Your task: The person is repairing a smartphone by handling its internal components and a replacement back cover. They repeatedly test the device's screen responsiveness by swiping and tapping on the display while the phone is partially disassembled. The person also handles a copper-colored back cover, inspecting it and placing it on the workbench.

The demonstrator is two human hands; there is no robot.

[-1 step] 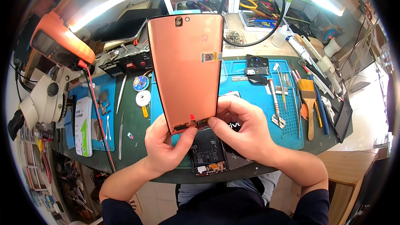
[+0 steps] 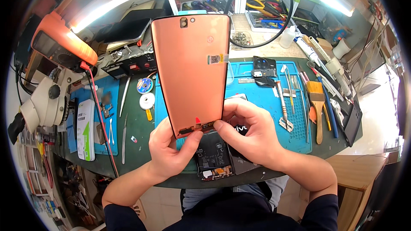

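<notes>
Copper-backed display panel [image 2: 192, 72], one, raised above the surface [image 2: 139, 156].
I log the left hand [image 2: 168, 150] and right hand [image 2: 253, 136] both gripping its lower end, beside the circuit strip [image 2: 186, 131]; opened phone [image 2: 212, 158] below. I'd favour light, even edge pressure, no flexing, nothing pressed on the strip.

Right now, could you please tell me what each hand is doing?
Left hand: closed, holding the copper-coloured panel near its lower left corner.
Right hand: closed, holding the same panel near its lower right.
</notes>
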